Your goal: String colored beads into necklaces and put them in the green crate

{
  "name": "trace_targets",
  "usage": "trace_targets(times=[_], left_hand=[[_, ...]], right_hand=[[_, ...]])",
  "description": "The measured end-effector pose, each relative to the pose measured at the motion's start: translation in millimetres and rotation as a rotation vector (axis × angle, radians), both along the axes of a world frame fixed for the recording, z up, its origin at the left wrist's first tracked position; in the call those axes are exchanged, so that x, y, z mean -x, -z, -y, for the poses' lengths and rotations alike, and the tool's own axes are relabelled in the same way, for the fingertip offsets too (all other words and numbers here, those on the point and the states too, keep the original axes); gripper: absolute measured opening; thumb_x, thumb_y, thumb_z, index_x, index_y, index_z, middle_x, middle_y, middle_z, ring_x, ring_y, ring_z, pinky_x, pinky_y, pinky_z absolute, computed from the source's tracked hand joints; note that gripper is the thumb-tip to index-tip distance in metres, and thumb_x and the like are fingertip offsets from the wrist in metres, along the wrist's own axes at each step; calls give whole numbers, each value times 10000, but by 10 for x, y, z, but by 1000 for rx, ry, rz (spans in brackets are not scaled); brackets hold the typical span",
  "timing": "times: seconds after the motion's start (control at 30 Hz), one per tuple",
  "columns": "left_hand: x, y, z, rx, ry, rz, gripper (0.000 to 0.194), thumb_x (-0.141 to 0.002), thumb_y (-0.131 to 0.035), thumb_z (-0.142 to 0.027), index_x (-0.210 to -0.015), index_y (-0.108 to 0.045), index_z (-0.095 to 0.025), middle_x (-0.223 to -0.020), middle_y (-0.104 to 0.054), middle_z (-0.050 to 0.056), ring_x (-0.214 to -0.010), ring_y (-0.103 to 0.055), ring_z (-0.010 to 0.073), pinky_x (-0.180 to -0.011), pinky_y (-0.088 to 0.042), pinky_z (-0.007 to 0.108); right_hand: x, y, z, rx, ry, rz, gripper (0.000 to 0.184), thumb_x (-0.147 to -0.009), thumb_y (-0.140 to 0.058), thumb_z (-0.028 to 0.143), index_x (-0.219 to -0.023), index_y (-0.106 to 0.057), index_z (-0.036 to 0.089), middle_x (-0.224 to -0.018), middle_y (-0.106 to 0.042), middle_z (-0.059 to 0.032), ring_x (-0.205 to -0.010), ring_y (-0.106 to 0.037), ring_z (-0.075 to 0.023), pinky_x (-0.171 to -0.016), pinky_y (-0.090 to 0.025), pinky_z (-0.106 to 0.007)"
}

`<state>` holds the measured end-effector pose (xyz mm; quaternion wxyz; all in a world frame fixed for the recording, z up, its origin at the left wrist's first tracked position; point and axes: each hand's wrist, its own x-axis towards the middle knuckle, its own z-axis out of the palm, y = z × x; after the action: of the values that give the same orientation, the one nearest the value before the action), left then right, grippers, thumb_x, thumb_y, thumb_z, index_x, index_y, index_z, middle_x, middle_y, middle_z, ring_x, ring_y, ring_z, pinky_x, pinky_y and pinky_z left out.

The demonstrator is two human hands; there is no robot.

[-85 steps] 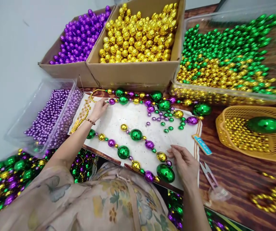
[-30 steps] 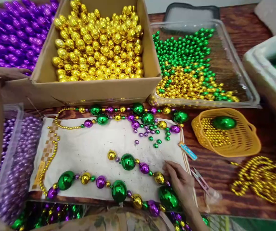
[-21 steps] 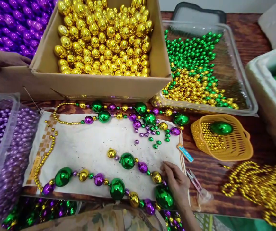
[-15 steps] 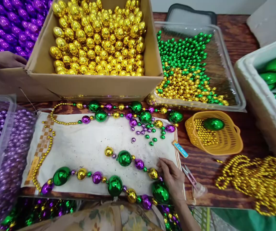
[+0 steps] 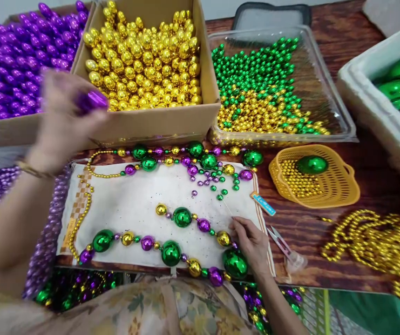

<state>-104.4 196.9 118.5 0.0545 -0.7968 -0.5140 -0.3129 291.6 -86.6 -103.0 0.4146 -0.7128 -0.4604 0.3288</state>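
Note:
My left hand (image 5: 62, 116), blurred by motion, is raised in front of the cardboard boxes and pinches a purple oval bead (image 5: 93, 100). My right hand (image 5: 252, 244) rests on the white cloth (image 5: 130, 211) and pinches a thin needle (image 5: 226, 206) that points up and left. A strand of green, gold and purple beads (image 5: 172, 253) loops across the cloth, ending at a gold bead (image 5: 161, 209). Small loose beads (image 5: 217, 181) lie by the needle tip.
Behind the cloth stand a box of purple beads (image 5: 14, 56), a box of gold beads (image 5: 144, 56) and a clear tray of small green and gold beads (image 5: 266, 88). An orange basket (image 5: 339, 186), snips (image 5: 283, 242), gold strands (image 5: 377, 242) and a white bin (image 5: 370, 102) lie right.
My left hand came out of the purple bead box with a purple bead and moved right, toward the cloth. My right hand stayed put holding the needle.

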Motion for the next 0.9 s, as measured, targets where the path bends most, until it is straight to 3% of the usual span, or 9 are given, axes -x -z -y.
trace_targets(times=[0.03, 0.1, 0.2, 0.27, 0.4, 0.53, 0.7, 0.8, 0.9], left_hand=[[-278, 215, 241, 47, 188, -76, 392, -767, -775, -365, -1080, -711, -138, -1156, -600, 77, -1214, -549, 291, -1053, -460, 555], [-749, 699, 641, 279, 377, -106, 311, -820, -744, -264, -1103, -676, -155, -1253, -535, 121, -1176, -572, 261, -1013, -537, 476], [-1160, 1281, 944, 479, 434, -206, 227, -881, -676, -234, -1100, -635, -192, -1382, -471, 149, -1235, -547, 294, -1021, -547, 506], [-1269, 1467, 994, 503, 409, -242, 182, -879, -671, -206, -1057, -637, -188, -1447, -440, 160, -1307, -504, 337, -1053, -520, 550], [-1338, 1489, 1013, 528, 353, -239, 194, -868, -680, -177, -1061, -659, -174, -1580, -335, 159, -1445, -366, 392, -1142, -412, 617], [-1359, 1380, 1096, 544, 321, 4, 217, -842, -733, -207, -1058, -712, -201, -1612, -334, 139, -1462, -332, 393, -1181, -313, 637], [-1340, 1247, 1282, 670, 176, 674, 269, -792, -808, -316, -1051, -768, -253, -1278, -638, 112, -1271, -519, 309, -1130, -379, 493], [-1341, 1160, 1417, 923, 156, 1192, 234, -828, -767, -327, -1045, -763, -239, -1074, -699, 72, -968, -644, 205, -915, -498, 366], [-1353, 1070, 1540, 1073, 202, 1576, 276, -814, -783, -280, -1083, -735, -240, -1023, -715, 44, -852, -680, 160, -831, -508, 318]], right_hand=[[0, 0, 1, 2, 2, -4, 269, -910, -601, 440, -927, -712, 196, -684, -688, -3, -503, -624, -144, -472, -513, -249], [0, -2, 4, 2, 2, -5, 275, -903, -601, 445, -927, -713, 195, -680, -689, -4, -511, -626, -149, -480, -516, -255], [0, -10, 3, -13, -14, 0, 279, -894, -599, 447, -914, -715, 194, -668, -687, -8, -523, -625, -155, -489, -511, -259], [2, -15, 0, -21, -30, -12, 279, -892, -595, 447, -906, -716, 196, -671, -686, -10, -535, -628, -158, -496, -511, -259], [3, -11, -2, -9, -38, -94, 278, -881, -605, 451, -918, -716, 198, -688, -694, -16, -553, -644, -162, -494, -513, -257], [-13, -40, -14, -5, -55, -237, 271, -866, -638, 452, -901, -706, 192, -684, -687, -13, -543, -642, -154, -502, -527, -256], [7, -225, -69, -95, -84, -330, 249, -866, -659, 424, -888, -697, 179, -692, -683, -15, -561, -634, -139, -514, -532, -241], [78, -382, -120, -133, -139, -344, 231, -875, -656, 402, -912, -697, 178, -700, -693, -23, -562, -642, -140, -504, -528, -237], [177, -520, -176, -153, -229, -333, 208, -888, -641, 373, -944, -694, 180, -719, -715, -30, -578, -667, -146, -523, -540, -240]])
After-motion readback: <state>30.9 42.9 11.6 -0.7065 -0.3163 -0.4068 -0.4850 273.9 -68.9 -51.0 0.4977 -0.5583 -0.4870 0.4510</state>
